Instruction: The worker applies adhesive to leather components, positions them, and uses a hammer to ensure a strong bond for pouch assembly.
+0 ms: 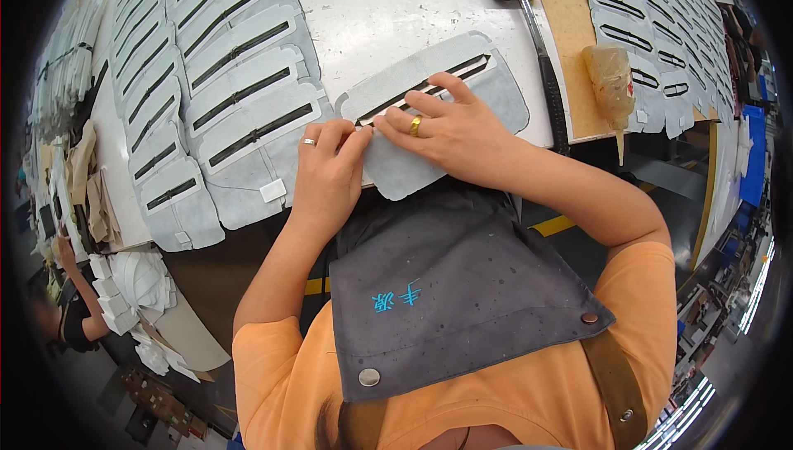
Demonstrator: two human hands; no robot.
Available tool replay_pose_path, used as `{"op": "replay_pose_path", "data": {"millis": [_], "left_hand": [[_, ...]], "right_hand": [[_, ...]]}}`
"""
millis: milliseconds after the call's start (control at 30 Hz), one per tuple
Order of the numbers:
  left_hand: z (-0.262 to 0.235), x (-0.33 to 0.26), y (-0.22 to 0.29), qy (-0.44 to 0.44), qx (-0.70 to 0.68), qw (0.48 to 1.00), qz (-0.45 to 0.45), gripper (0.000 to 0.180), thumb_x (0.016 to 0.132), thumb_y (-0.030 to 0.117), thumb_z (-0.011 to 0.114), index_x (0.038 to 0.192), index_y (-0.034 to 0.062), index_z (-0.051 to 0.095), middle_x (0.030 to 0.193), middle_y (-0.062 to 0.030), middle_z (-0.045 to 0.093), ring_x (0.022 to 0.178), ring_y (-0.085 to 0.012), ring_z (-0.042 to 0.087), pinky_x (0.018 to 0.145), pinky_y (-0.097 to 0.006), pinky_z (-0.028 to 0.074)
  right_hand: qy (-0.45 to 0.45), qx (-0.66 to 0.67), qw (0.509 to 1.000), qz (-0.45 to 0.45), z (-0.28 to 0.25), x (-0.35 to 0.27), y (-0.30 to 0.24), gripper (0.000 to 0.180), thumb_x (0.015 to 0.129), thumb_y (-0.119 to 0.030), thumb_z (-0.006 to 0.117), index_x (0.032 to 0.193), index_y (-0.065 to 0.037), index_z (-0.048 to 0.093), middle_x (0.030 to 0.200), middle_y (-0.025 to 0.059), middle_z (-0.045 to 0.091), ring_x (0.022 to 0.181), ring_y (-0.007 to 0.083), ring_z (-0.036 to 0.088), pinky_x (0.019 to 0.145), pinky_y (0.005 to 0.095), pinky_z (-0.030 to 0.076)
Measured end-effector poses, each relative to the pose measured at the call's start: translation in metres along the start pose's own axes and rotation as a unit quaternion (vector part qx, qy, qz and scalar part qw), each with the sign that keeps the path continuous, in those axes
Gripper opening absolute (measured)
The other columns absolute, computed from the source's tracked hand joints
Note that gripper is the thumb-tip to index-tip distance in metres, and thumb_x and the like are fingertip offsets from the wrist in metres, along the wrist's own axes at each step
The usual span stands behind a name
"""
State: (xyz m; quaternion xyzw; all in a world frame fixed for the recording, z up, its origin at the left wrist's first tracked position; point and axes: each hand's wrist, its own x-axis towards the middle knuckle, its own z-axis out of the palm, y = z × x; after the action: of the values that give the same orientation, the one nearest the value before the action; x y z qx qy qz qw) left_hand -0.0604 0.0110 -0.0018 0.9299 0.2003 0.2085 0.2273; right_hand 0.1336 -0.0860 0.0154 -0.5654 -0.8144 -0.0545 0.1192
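Head view shows both hands pressing a grey slotted fabric piece (462, 95) at the near edge of the white worktop (388, 4). Left hand (326, 173) pinches its edge; right hand (450, 128) lies flat, fingers spread, gripping nothing. A hammer (541, 45) lies just right.

A grey cut panel (450, 107) with a long dark slot is pressed flat on the white counter (388, 4) near the picture's centre. Its lower edge is pinched by the left hand (329, 171), while the slot is covered by the spread fingers of the right hand (450, 128); a ring is worn on each hand. At ten o'clock a fanned stack of matching panels (223, 78) is laid out. At one o'clock a hammer (541, 45) is seen, and beside it, toward two o'clock, a glue bottle (611, 78).
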Motion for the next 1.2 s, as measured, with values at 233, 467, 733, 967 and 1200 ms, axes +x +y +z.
{"op": "replay_pose_path", "data": {"millis": [233,467,733,967,1200], "left_hand": [[0.004,-0.003,0.008,0.014,0.048,0.999,0.003,0.031,0.072,-0.007,0.061,0.101,0.0046,0.061,0.100,-0.0062,0.056,0.094,-0.0260,0.053,0.083,-0.037,0.040],[0.024,0.019,0.030,-0.048,0.022,0.994,0.092,0.036,0.073,-0.004,0.056,0.108,-0.0006,0.059,0.130,-0.0123,0.054,0.117,-0.0256,0.052,0.088,-0.035,0.040],[0.027,0.014,0.030,-0.061,0.038,0.994,0.083,0.039,0.074,-0.006,0.055,0.112,0.0021,0.059,0.135,-0.0053,0.053,0.117,-0.0229,0.052,0.088,-0.035,0.039],[0.023,0.017,0.032,-0.063,0.050,0.993,0.091,0.038,0.073,-0.005,0.055,0.109,0.0034,0.060,0.132,-0.0042,0.055,0.113,-0.0218,0.054,0.085,-0.035,0.039],[0.009,0.041,0.028,-0.099,0.042,0.989,0.105,0.037,0.071,-0.005,0.057,0.106,0.0038,0.060,0.121,-0.0055,0.060,0.108,-0.0240,0.055,0.084,-0.036,0.040]], "right_hand": [[0.042,-0.014,0.986,0.162,-0.029,-0.043,0.057,0.035,0.084,-0.009,0.061,0.119,-0.010,0.058,0.110,0.0037,0.060,0.104,0.0227,0.055,0.097,0.0385,0.036],[0.071,0.041,0.889,0.450,-0.021,-0.079,0.081,0.040,0.089,-0.008,0.056,0.128,-0.003,0.051,0.106,0.0186,0.058,0.095,0.0292,0.058,0.082,0.0392,0.047],[0.059,0.218,0.926,0.304,-0.071,-0.065,0.021,0.056,0.089,-0.001,0.051,0.143,-0.012,0.042,0.076,0.0170,0.061,0.066,0.0325,0.061,0.064,0.0384,0.049],[-0.069,0.211,0.921,0.319,-0.072,-0.068,0.014,0.061,0.092,-0.010,0.051,0.148,-0.020,0.030,0.074,0.0177,0.062,0.061,0.0339,0.061,0.057,0.0444,0.048],[-0.084,0.286,0.889,0.348,-0.048,-0.091,0.018,0.055,0.096,-0.012,0.047,0.148,-0.022,0.032,0.081,0.0235,0.063,0.069,0.0407,0.061,0.064,0.0446,0.047]]}}
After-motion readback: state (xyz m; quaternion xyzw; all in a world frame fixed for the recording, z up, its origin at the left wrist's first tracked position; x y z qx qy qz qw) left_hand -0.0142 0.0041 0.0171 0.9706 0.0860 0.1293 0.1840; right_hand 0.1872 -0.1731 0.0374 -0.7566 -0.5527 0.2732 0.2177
